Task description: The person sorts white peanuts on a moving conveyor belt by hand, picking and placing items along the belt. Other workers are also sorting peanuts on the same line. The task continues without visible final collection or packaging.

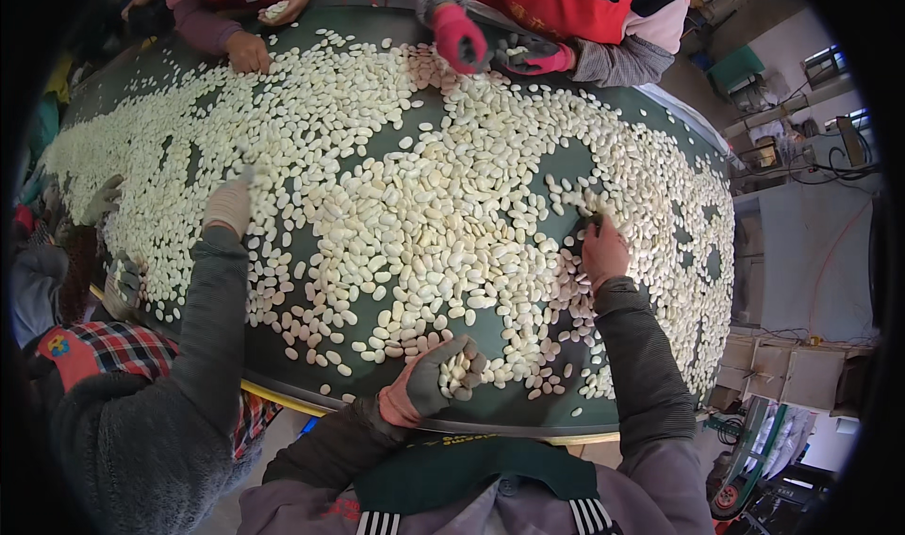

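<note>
Large white beans [424, 210] lie spread over a dark green sorting belt [565, 154]. My left hand [431, 379], in a glove of grey and coral pink, is curled around several beans [456, 374] near the belt's front edge. My right hand [605, 251] reaches farther out on the right, in a coral-pink glove with dark fingertips. Its fingers touch the beans beside a bare oval patch of belt. Whether anything sits between those fingertips is hidden. Loose beans lie between my two hands.
Across the belt, one co-worker's pink-and-dark gloved hands [459, 40] and another's bare hand [247, 53] are over the beans. A co-worker's gloved hand [228, 206] reaches in at my left. Machinery with a green frame [753, 443] stands at lower right.
</note>
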### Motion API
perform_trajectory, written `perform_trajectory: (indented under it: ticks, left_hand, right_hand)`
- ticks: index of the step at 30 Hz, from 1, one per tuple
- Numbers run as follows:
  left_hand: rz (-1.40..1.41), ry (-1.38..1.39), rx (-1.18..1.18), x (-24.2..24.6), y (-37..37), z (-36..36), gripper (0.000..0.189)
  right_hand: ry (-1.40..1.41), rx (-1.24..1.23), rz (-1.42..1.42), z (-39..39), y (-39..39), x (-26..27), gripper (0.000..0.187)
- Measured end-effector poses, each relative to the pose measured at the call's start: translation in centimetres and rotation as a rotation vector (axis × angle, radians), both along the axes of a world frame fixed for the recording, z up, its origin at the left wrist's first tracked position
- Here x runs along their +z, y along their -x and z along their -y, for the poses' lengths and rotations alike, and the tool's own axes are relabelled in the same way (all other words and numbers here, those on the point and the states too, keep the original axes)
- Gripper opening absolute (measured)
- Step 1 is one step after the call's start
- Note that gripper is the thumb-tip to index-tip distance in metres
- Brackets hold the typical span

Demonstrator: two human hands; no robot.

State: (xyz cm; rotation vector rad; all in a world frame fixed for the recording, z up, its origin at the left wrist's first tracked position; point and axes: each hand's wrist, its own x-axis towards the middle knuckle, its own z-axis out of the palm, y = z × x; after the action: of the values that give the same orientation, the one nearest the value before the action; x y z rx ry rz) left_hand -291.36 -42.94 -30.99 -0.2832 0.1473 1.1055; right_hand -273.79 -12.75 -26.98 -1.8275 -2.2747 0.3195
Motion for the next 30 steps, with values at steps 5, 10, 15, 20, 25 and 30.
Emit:
perform_trajectory:
  ticks: [5,10,15,20,25,30]
  left_hand:
    - [-0.043,0.004,-0.011,-0.6,0.5,0.3,0.028]
    - [-0.157,0.048,-0.014,0.6,2.3,1.4,0.029]
    - [-0.289,0.060,0.036,1.4,3.9,2.1,0.025]
    - [-0.276,0.136,-0.043,1.9,4.9,2.8,0.027]
    - [-0.183,0.016,0.033,1.0,7.4,4.3,0.027]
    - [-0.126,0.115,0.108,0.4,8.3,5.0,0.026]
  right_hand:
    - [-0.153,0.507,0.154,1.7,4.8,0.8,0.022]
    - [0.118,0.402,0.375,0.7,7.6,0.1,0.038]
    - [0.206,0.283,0.282,2.1,6.2,1.0,0.039]
    - [0.127,0.232,0.437,3.8,8.2,1.5,0.038]
    - [0.056,0.167,-0.031,6.1,6.8,1.7,0.025]
    - [0.777,0.052,-0.634,14.9,7.0,4.1,0.019]
